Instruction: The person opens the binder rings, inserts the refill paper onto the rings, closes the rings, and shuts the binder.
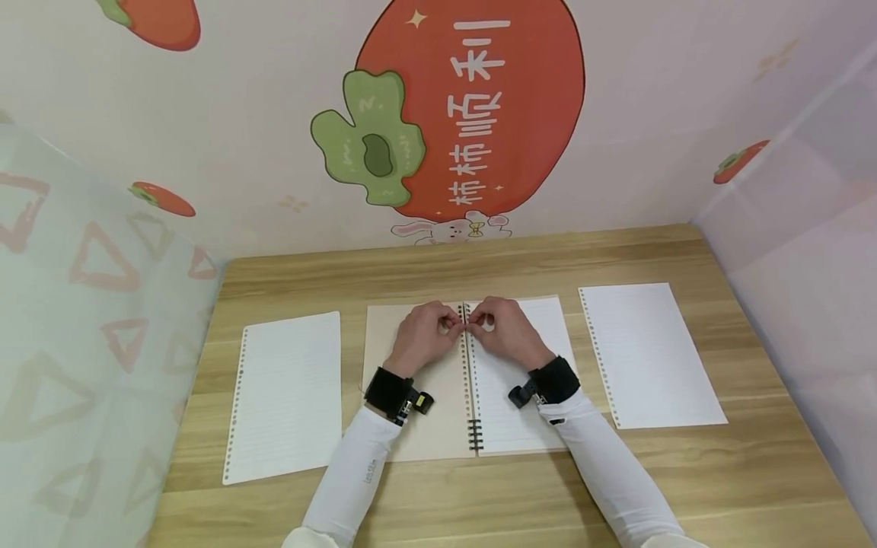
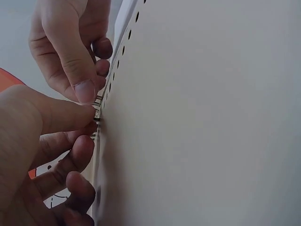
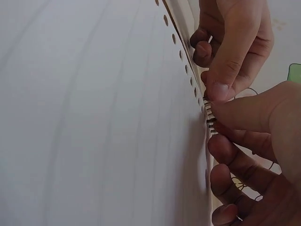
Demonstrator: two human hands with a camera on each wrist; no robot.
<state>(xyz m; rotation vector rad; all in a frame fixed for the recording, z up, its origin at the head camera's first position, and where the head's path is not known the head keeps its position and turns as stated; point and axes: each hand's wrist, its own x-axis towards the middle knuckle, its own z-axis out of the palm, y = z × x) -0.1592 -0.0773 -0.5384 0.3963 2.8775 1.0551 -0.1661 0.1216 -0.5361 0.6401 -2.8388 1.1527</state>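
Observation:
An open loose-leaf notebook has a beige left side (image 1: pixel 432 426) and lined white pages (image 1: pixel 514 415) on the right. Punched holes run along both inner edges. My left hand (image 1: pixel 425 335) and right hand (image 1: pixel 505 331) meet at the upper spine, thumbs and index fingers pinching the small binder rings (image 2: pixel 98 104) from either side. In the right wrist view the thumb tips nearly meet over the dark rings (image 3: pixel 209 113); the fingertips partly hide them. Farther down the spine, a short set of black rings (image 1: pixel 475 435) shows, with bare holes between the two sets.
A loose punched sheet (image 1: pixel 291 396) lies left of the notebook, and a second lined sheet (image 1: pixel 654 354) lies to its right. The wooden table (image 1: pixel 438 502) meets a printed wall (image 1: pixel 274 114) at the back, with pale panels on both sides.

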